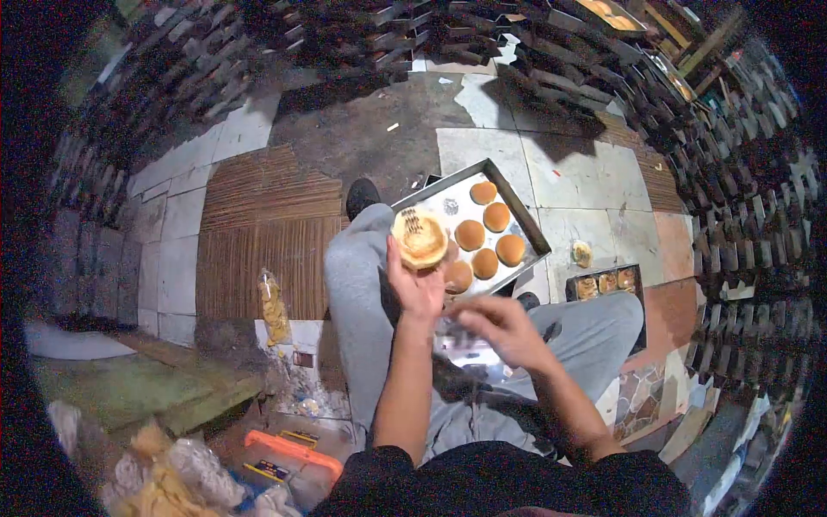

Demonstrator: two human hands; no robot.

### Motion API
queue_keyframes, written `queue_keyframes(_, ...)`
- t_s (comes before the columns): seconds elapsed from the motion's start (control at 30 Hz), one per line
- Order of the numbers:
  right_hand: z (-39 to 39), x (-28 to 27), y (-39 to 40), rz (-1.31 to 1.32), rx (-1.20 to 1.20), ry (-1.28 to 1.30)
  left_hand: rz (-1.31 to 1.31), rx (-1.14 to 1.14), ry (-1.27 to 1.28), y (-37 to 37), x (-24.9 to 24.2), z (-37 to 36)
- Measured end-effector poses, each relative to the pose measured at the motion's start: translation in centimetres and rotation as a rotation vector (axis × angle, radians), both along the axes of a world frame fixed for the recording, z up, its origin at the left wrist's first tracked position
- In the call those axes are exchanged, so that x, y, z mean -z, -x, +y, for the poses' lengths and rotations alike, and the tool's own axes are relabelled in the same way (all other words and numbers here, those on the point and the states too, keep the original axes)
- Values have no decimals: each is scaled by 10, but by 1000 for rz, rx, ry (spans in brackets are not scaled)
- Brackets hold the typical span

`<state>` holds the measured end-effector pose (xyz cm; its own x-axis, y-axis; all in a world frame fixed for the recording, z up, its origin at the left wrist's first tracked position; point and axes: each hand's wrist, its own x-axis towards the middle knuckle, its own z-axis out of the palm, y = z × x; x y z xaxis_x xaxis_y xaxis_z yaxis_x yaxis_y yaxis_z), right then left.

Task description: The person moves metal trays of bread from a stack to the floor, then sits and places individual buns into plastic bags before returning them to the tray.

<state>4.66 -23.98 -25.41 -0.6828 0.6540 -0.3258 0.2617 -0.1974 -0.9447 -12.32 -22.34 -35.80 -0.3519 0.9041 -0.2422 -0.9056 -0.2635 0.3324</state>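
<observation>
My left hand [419, 291] is raised in front of my lap, its fingers and thumb around a pale bun [422, 246]. The bun looks split open, with a strip of dark crumbs or sprinkles along its upper part. Beyond it, a metal baking tray [536, 226] holds several round golden buns [485, 264]. My right hand [504, 332] hovers above my lap, lower and to the right of the bun. Motion smears its fingertips, so whether they hold anything cannot be told. Just under it lies shiny clear plastic [472, 351].
A dark tray [638, 277] of topped breads stands by my right knee, with a small wrapped bread [581, 253] beyond it. On my left are a bag of yellowish food [273, 312] and an orange-handled box [293, 452]. Stacked dark trays [741, 172] line the sides.
</observation>
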Motion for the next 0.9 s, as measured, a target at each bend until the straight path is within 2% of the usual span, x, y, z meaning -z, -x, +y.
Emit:
queue_keyframes(0.03,-2,1,-1,44,165,84,-25,-1,2,-5,-10,-4)
queue_keyframes(0.07,0,13,1,12,254,-219,-11,-3,-1,-14,-21,-9)
queue_keyframes(0.13,-4,46,17,106,362,-515,124,116,158,-34,-37,-19)
queue_keyframes(0.17,-8,39,19,-20,208,-561,173,103,180,-36,-27,-19)
queue_keyframes(0.2,-13,36,15,-108,125,-477,222,91,204,-37,-18,-18)
queue_keyframes(0.27,-22,14,-9,138,-304,-381,4,87,17,-19,-6,-21)
queue_keyframes(0.3,-22,4,-17,148,-311,-383,35,66,-10,-7,-12,-24)
queue_keyframes(0.37,-24,-6,-26,328,-636,-117,16,27,-3,7,-28,-32)
queue_keyframes(0.4,-21,-4,-21,335,-649,-115,9,38,-41,8,-39,-37)
queue_keyframes(0.47,-17,6,2,117,132,-272,37,63,-8,-4,-34,-41)
queue_keyframes(0.5,-18,7,18,194,187,-466,150,1,215,-26,-51,-45)
queue_keyframes(0.53,-25,23,24,13,60,-467,281,25,172,-29,-35,-50)
queue_keyframes(0.6,-38,10,11,100,-208,-580,90,7,175,-14,-30,-44)
queue_keyframes(0.63,-40,-4,4,216,-481,-407,164,-72,134,1,-24,-47)
queue_keyframes(0.67,-42,-15,-3,324,-751,-216,68,-58,102,24,-11,-49)
queue_keyframes(0.73,-41,-14,-2,393,-720,-140,45,-62,-30,33,-38,-58)
queue_keyframes(0.8,-34,-4,11,111,-28,-339,155,-84,35,12,-58,-62)
queue_keyframes(0.87,-37,-11,26,184,98,-183,161,-57,168,-8,-40,-62)
queue_keyframes(0.9,-40,-1,27,87,-44,-356,30,-10,40,-4,-34,-54)
